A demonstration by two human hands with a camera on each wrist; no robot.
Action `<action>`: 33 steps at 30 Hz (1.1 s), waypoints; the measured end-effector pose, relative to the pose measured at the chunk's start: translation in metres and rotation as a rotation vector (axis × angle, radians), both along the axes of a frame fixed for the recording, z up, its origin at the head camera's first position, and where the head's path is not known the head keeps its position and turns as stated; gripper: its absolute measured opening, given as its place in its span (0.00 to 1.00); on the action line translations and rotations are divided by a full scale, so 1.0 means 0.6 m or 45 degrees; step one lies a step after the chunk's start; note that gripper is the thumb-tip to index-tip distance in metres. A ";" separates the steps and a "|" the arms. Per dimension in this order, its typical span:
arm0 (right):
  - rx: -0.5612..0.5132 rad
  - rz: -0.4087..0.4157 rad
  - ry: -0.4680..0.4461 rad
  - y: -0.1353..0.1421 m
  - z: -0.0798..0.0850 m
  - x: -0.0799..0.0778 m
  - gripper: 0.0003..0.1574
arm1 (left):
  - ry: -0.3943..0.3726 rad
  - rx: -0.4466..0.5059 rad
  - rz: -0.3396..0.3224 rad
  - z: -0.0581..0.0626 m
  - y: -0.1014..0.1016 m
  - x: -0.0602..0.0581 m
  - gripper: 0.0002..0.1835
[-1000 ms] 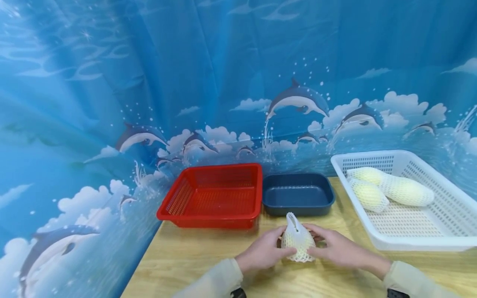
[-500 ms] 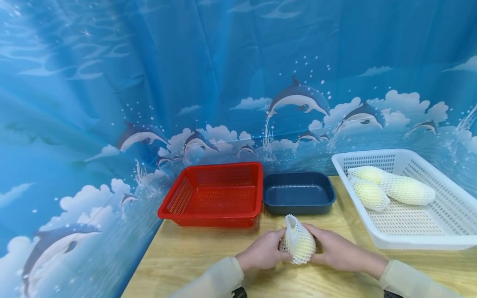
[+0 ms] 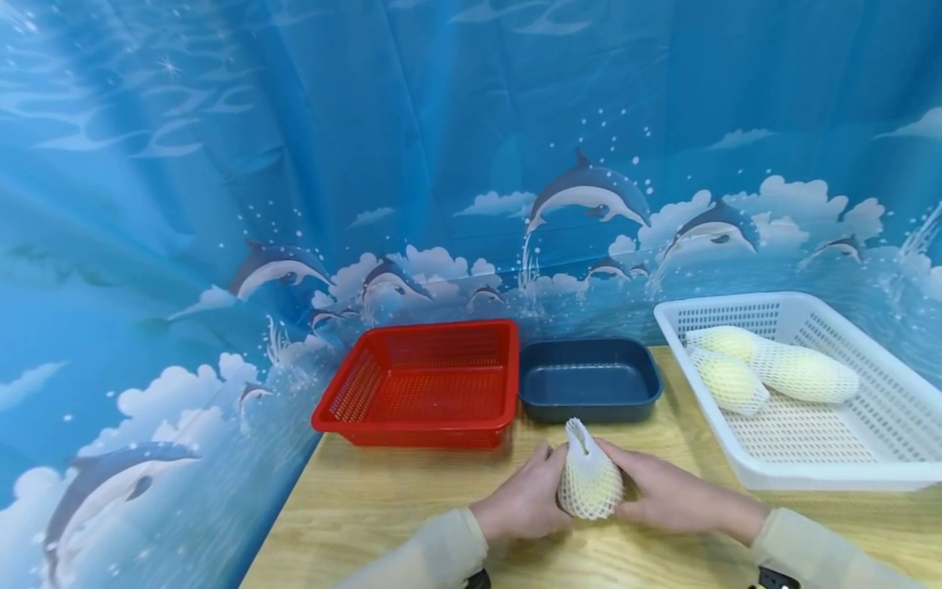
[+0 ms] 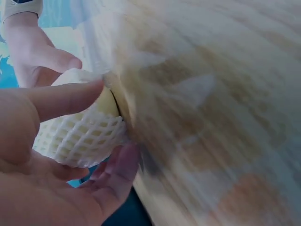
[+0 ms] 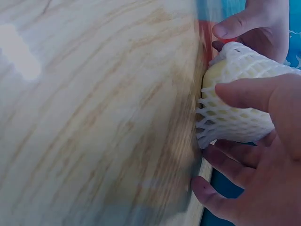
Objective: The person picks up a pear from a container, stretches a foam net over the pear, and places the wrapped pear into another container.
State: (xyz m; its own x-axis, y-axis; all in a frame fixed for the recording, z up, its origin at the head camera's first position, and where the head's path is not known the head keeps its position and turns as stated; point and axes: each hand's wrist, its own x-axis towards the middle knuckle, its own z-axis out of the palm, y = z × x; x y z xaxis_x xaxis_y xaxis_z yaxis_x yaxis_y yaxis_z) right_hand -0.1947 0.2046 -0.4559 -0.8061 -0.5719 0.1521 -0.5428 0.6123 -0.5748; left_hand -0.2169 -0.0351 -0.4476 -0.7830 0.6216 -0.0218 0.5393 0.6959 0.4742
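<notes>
A pale yellow fruit [image 4: 108, 104] in a white foam net sleeve [image 3: 591, 487] stands on the table between both hands in the head view, the sleeve's gathered, slit end pointing up. My left hand [image 3: 524, 496] grips its left side; in the left wrist view the thumb [image 4: 70, 98] lies across the net and the fingers curl below it. From the right, my right hand [image 3: 658, 492] holds the same fruit, its thumb [image 5: 244, 94] over the net in the right wrist view. At the fruit's base, next to the tabletop, a bit of bare yellow skin shows.
Behind the hands stand a red basket [image 3: 419, 438] and a dark blue tray [image 3: 589, 413]. To the right, a white basket [image 3: 832, 476] contains several net-wrapped yellow fruits [image 3: 805, 374]. A dolphin-print curtain [image 3: 441, 164] hangs behind the wooden table [image 3: 383, 483].
The netted fruit has tilted and turned slightly between the hands, then come upright again. My left thumb has slid off the front of the net. Baskets and tray stay put.
</notes>
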 end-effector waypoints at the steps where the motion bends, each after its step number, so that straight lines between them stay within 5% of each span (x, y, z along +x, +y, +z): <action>1: 0.008 0.009 0.005 0.000 0.000 0.000 0.63 | -0.008 -0.003 0.003 0.001 0.000 0.001 0.57; 8: -0.040 0.041 -0.082 0.003 0.004 0.002 0.53 | 0.014 -0.095 -0.011 0.007 -0.004 -0.001 0.48; 15: -0.085 0.008 -0.132 0.004 -0.002 0.004 0.53 | -0.151 -0.010 0.053 0.006 -0.004 -0.008 0.42; 25: -0.110 -0.062 -0.033 0.000 -0.022 0.003 0.55 | -0.055 0.010 0.055 -0.004 0.009 -0.011 0.43; 33: -0.353 -0.077 -0.121 -0.002 0.011 -0.001 0.49 | -0.212 0.404 0.027 0.016 0.003 -0.019 0.38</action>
